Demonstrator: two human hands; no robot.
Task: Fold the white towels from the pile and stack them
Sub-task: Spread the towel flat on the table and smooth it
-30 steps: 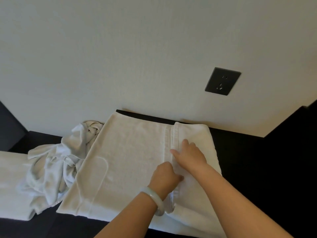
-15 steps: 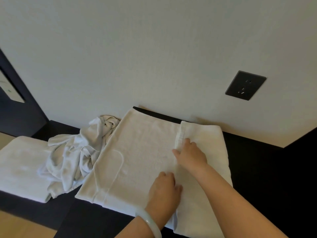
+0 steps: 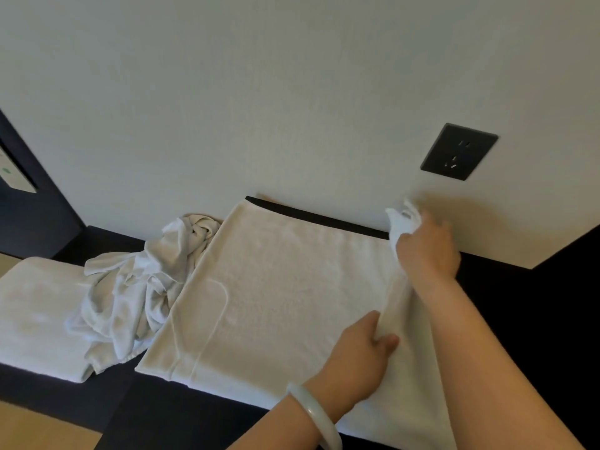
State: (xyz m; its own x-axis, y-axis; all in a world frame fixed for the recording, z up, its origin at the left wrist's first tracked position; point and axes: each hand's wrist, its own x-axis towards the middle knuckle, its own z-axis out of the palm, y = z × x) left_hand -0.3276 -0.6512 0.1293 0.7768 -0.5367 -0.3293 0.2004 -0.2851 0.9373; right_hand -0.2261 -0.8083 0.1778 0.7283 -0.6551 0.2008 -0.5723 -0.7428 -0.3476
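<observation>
Head view, near to far. Left forearm enters from the bottom edge, pale bracelet (image 3: 319,417) on the wrist. Tan floor (image 3: 39,427) shows in the near left corner, below the tabletop edge.

Left hand (image 3: 360,355) is on the near right part of the towel (image 3: 276,287). Its fingers are curled under a raised flap and the thumb is on top, so it grips the cloth. Right forearm crosses over that flap from the bottom right.

Tabletop (image 3: 526,313) is dark, nearly black, with a bare patch right of the towel. The towel is white and spread flat across the middle, with 1 looped seam line on its near left part. Its right side is lifted off the surface between the 2 hands.

Touching the towel's left edge is the pile (image 3: 139,280) of crumpled white towels. The pile lies partly over a folded towel (image 3: 35,313) at the left end, flat and neat.

Right hand (image 3: 428,251) is at the towel's far right corner, fingers closed round a bunched bit of cloth, held up just in front of the wall (image 3: 292,92). Wall is plain off-white. A dark outlet (image 3: 458,152) sits on it, above and right of that hand. At the left edge, a dark panel carries a small white plate (image 3: 16,177), too cropped to identify.
</observation>
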